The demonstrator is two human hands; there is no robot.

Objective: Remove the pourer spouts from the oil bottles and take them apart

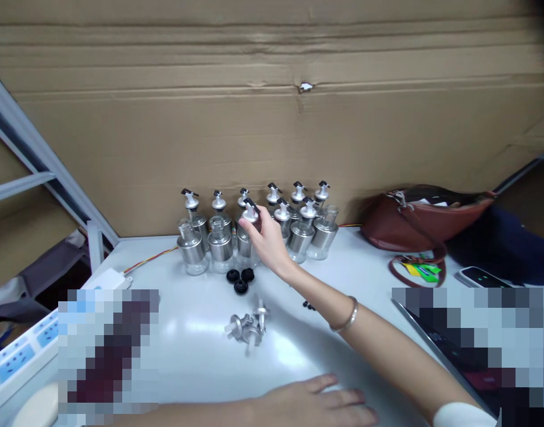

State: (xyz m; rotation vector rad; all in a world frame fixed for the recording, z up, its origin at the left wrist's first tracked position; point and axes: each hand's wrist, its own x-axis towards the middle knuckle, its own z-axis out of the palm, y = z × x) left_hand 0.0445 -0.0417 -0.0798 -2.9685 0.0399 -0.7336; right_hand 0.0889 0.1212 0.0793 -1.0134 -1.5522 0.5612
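Note:
My right hand (270,240) is closed around the silver pourer spout (249,212) with a black flip cap, on top of a glass bottle with a metal band (245,243) in the front row. Flat on the near part of the table lies my left hand (318,403), fingers spread, holding nothing. Several similar bottles stand in two rows; most wear spouts, while two front-left bottles (220,244) and the front-right one (324,234) have bare necks. Before them sit three black stoppers (241,286), and nearer to me a small pile of loose silver spouts (249,326).
A cardboard sheet (209,130) stands behind the bottles. On the right are a brown handbag (400,222), a dark blue cloth item (507,243) and a phone-like device (483,277). A white power strip (31,341) runs along the left. Tiny black pieces (308,305) lie beside my right forearm.

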